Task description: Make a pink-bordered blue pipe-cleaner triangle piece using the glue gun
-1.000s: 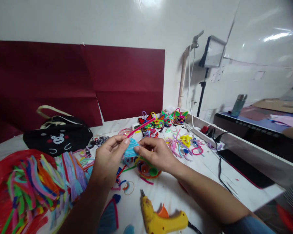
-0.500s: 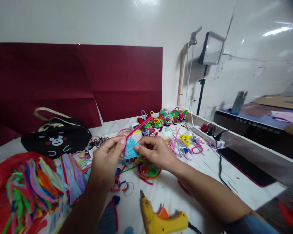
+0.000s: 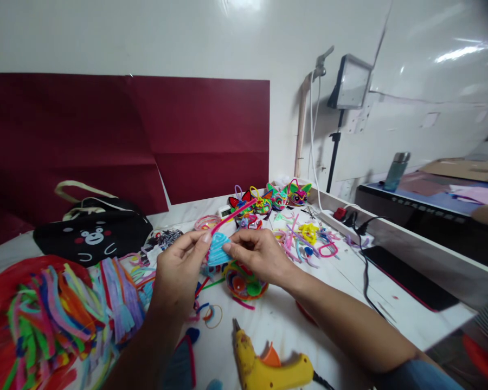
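Between my two hands is a light blue triangle (image 3: 218,251) of pipe cleaners laid side by side. My left hand (image 3: 181,262) pinches a dark pink pipe cleaner (image 3: 232,214) against the triangle's left edge; its free end points up and right. With thumb and fingers closed, my right hand (image 3: 261,253) grips the triangle's right corner. Just below them sits a round, multicoloured pipe-cleaner piece (image 3: 244,281), partly covered by my right hand. A yellow glue gun (image 3: 268,364) with an orange trigger lies nearest me on the table.
Bundles of coloured pipe cleaners (image 3: 57,309) lie on red plastic at left, before a black bag (image 3: 91,238). Several finished animal-face ornaments (image 3: 299,194) stand at the back. Pipe-cleaner scraps (image 3: 309,234), a power strip (image 3: 347,223) and a black phone-like slab (image 3: 410,277) are at right.
Both hands keep their grip in nearly the same place. The pink pipe cleaner's free end has dipped slightly and shifted a little to the right.
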Action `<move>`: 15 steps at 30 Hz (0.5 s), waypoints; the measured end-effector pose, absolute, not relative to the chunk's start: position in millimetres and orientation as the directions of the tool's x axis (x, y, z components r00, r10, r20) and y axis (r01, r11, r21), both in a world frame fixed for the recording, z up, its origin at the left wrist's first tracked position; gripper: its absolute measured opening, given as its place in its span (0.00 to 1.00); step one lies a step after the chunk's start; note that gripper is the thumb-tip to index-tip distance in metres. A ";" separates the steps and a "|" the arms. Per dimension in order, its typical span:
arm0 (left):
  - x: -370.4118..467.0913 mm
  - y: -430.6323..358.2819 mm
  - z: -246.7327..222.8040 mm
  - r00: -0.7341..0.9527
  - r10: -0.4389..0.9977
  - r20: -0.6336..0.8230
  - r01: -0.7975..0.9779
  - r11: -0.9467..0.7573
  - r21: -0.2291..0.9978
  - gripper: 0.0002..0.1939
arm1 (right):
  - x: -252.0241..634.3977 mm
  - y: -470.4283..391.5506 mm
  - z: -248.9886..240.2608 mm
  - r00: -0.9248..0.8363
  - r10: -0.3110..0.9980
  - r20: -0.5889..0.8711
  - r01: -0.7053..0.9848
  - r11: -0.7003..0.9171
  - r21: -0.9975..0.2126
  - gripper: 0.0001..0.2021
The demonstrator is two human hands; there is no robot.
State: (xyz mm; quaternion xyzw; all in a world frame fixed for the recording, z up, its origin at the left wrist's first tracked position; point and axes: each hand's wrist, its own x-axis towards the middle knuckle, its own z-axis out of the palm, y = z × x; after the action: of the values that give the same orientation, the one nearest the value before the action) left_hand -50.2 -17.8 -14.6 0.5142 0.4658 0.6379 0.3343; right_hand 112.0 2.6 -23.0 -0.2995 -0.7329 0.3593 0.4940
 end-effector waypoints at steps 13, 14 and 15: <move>-57.1 -16.7 -12.4 -0.189 0.904 0.383 0.171 -0.354 0.919 0.13 | 114.3 3.4 -20.2 -0.353 0.808 0.472 0.075 0.527 -0.846 0.12; -57.1 -17.0 -11.7 -0.197 0.897 0.396 0.203 -0.358 0.911 0.13 | 114.6 3.6 -20.3 -0.353 0.807 0.473 0.077 0.529 -0.845 0.12; -57.2 -17.3 -11.2 -0.215 0.885 0.414 0.240 -0.363 0.900 0.13 | 114.9 3.8 -20.2 -0.353 0.807 0.473 0.079 0.529 -0.845 0.12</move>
State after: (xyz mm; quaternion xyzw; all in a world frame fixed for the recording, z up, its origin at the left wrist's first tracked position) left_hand -57.2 -17.3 -11.2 0.5662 0.4964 0.6008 0.2683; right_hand 114.9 3.8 -20.2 -0.3033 -0.7302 0.3786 0.4811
